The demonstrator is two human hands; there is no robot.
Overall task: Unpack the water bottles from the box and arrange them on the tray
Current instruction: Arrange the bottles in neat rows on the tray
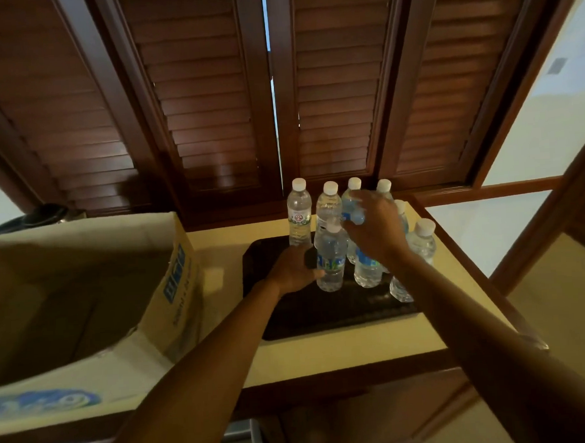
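Observation:
Several clear water bottles with white caps stand upright on a black tray (pixel 323 318) on the cream counter. My left hand (pixel 295 268) wraps around the lower part of the front-left bottle (pixel 330 256), which stands on the tray. My right hand (pixel 376 227) reaches over the group and grips a bottle with a blue label (pixel 353 211) in the back row. Another bottle (pixel 299 214) stands at the back left, apart from both hands. The open cardboard box (pixel 84 283) sits to the left of the tray; its inside is dark.
Dark wooden louvred shutters (pixel 210 107) rise right behind the counter. The counter's front edge (pixel 342 361) lies close below the tray, with a wooden rim. A bottle (pixel 422 240) stands at the tray's right edge. A dark object (pixel 43 214) sits behind the box.

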